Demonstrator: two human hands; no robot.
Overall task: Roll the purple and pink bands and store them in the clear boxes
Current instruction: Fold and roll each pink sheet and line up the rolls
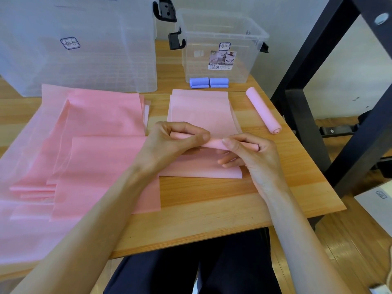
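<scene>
Both hands, left hand (169, 141) and right hand (250, 153), pinch a half-rolled pink band (203, 115) on the table (212, 196); its roll runs left to right, its loose end pointing toward the small clear box (222, 58).

Light wood table (212, 200) w/ black metal frame (314, 66) at right; pale wall (297, 15) behind, wood floor (350, 240).

A light wooden table (212, 194) fills the middle of the view; a black metal frame (314, 66) stands at its right edge, one beam bearing a round silver bolt head (381, 18); a pale wall (286, 11) rises behind; wooden flooring (347, 240) shows at lower right, a white labelled box (375, 203) resting there; dark trousers (191, 270) appear below the table edge.
</scene>
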